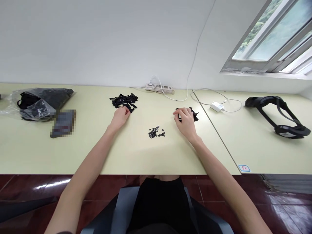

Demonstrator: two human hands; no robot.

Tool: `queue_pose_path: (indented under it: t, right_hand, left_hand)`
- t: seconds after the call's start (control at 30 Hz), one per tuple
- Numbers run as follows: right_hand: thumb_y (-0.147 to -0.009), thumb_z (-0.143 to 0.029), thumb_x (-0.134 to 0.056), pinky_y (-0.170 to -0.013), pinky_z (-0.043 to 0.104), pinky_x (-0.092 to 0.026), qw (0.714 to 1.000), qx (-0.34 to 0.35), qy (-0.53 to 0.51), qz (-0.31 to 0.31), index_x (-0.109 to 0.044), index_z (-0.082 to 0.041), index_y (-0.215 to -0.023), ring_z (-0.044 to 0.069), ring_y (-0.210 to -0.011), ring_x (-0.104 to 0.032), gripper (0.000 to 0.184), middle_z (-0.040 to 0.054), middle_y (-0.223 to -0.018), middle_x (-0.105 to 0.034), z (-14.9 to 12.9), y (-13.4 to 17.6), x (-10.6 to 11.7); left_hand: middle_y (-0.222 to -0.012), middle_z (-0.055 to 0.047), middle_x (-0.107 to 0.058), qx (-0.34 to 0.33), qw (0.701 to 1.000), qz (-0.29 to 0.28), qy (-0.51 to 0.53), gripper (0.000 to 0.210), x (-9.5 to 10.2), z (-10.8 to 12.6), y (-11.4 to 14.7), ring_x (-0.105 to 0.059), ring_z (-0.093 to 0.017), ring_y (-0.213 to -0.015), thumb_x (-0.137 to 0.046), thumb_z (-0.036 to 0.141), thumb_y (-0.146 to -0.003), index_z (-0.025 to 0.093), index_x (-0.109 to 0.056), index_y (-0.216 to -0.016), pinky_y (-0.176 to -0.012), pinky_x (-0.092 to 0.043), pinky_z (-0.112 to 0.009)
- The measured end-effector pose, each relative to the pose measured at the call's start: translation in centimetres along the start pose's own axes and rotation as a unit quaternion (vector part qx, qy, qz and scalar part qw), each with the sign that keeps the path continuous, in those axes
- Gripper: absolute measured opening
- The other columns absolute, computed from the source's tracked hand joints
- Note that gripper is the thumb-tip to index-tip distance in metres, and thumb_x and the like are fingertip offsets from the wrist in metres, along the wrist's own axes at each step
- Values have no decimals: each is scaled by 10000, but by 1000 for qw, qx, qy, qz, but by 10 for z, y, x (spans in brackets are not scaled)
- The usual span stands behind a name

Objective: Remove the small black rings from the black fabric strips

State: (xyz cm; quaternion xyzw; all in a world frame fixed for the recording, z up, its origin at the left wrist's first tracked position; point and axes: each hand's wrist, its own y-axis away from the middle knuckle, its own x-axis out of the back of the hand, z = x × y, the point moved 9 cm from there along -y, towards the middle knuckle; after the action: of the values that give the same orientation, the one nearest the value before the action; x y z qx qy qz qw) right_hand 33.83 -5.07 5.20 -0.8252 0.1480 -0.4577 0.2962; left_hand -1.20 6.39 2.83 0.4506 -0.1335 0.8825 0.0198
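Over on the left, the left hand [120, 117] is down at the near edge of a pile of black scraps [123, 99], fingers curled in together; whether they pinch a piece, I can't tell. These look light, thin and floppy, likely easiest taken by a loose corner. In the middle, out on the surface [136, 152], sit small black rings [153, 133], apart from both hands: light, probably firm and apt to slide, best nipped across the outer rim. Across to the right, the right hand [186, 122] bends at a second pile of black scraps [195, 115], thumb and fingers rounded with a gap showing; no telling if it grips anything. Same soft handling there, I'd say, by an edge.

Now the count, left to right: one plastic bag [57, 97], one blurred packet [63, 123], two scrap piles, pieces too overlapped to number, well over a dozen rings, bunched too tightly for an exact figure, one power strip [159, 88], one white charger [216, 106], one black headset [290, 130].
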Motion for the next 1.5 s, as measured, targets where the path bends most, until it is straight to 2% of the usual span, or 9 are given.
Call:
queue_pose_path:
  t: [0.17, 0.3, 0.4, 0.53, 0.67, 1.0, 1.27, 1.43, 1.5]
  right_hand:
    - [-1115, -216, -479, -1057, 535, -516, 997, 54, -37, -42, -720, -254, -1044, 338, -1152, -653, 254, 132, -1131, -760, -24, 6, -9]
    - [-1135, -216, -487, -1007, 506, -560, 993, 77, -63, -59, -724, -252, -1061, 320, -1113, -675, 251, 124, -1121, -749, -36, 11, -12]
    - [-1156, -244, -500, -988, 488, -592, 990, 74, -100, -65, -721, -253, -1208, 317, -1189, -683, 227, 132, -1207, -733, -43, 14, -14]
    - [-1154, -340, -615, -1113, 525, -576, 983, 72, -158, -67, -606, -281, -1515, 340, -1416, -605, 366, 154, -1494, -664, -52, 17, -17]
    - [-1171, -389, -613, -975, 423, -595, 961, 60, -247, -109, -696, -271, -1281, 269, -1129, -708, 181, 95, -1220, -755, -57, 18, -26]
    - [-1132, -464, -613, -784, 339, -519, 920, -65, -361, -137, -695, -242, -1034, 195, -843, -713, 257, 27, -909, -770, -43, 14, -36]
    - [-1108, -526, -598, -862, 377, -562, 893, -56, -411, -172, -614, -267, -1226, 192, -824, -690, 285, 10, -906, -781, -41, 12, -50]
    - [-1054, -521, -678, -875, 388, -584, 887, -94, -426, -153, -608, -262, -1066, 202, -861, -727, 268, 26, -904, -787, -29, 10, -56]
    - [-1031, -550, -692, -882, 394, -590, 887, -96, -430, -136, -640, -254, -1063, 206, -865, -730, 302, 40, -907, -795, -24, 8, -55]
  left_hand:
    - [-1127, -144, -694, -18, 1000, 26, -2, 113, 3, 7, 2, -606, -337, -1095, -535, 238, -1031, 256, -524, -920, -984, -473, -453]
    - [-1033, -78, -699, -44, 991, 16, 127, 101, 0, 25, 1, -623, -253, -944, -527, 332, -1080, 244, -536, -1029, -891, -485, -388]
    - [-1004, -62, -706, -66, 961, -47, 263, 233, -11, 56, 8, -647, -217, -898, -613, 459, -1067, 234, -560, -1048, -806, -506, -339]
    - [-1070, -81, -744, -123, 908, -203, 344, 342, -35, 111, 39, -695, -219, -974, -667, 561, -1099, 220, -641, -1103, -859, -532, -347]
    - [-1013, -59, -753, -127, 872, -278, 381, 315, -47, 136, 64, -710, -203, -955, -662, 538, -1136, 223, -648, -1129, -857, -525, -339]
    - [-915, -37, -729, -105, 871, -258, 404, 383, -49, 138, 59, -684, -183, -848, -727, 587, -1076, 219, -678, -1171, -825, -539, -337]
    - [-831, 3, -652, -135, 903, -202, 354, 358, -59, 121, 45, -626, -169, -765, -730, 560, -1054, 226, -681, -1173, -797, -524, -330]
    - [-829, -7, -642, -123, 920, -164, 335, 343, -65, 103, 32, -601, -181, -761, -712, 551, -1031, 227, -695, -1143, -786, -516, -337]
    - [-971, -55, -715, -133, 927, -147, 320, 385, -62, 105, 30, -663, -218, -893, -674, 597, -1036, 228, -707, -1139, -811, -543, -347]
